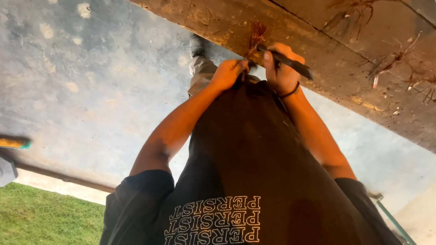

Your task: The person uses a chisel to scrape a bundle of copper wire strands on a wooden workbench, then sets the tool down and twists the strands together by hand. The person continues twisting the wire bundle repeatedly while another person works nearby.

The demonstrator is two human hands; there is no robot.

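The person wears a black short-sleeved T-shirt [254, 190] with pale outlined block lettering across the chest in three stacked rows (upside down from this head view). The forearms are bare below the sleeves. A thin dark band [290, 91] circles the right wrist. Khaki trousers [199, 73] and a dark shoe [197, 45] show beyond the shirt.

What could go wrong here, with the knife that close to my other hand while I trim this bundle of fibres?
The dark blade in your right hand sits very near your left hand, which grips the reddish fibre bundle; a slip could likely cut those fingers. Working at the edge of the wooden bench, close to your body, a slipped stroke might also reach your shirt.
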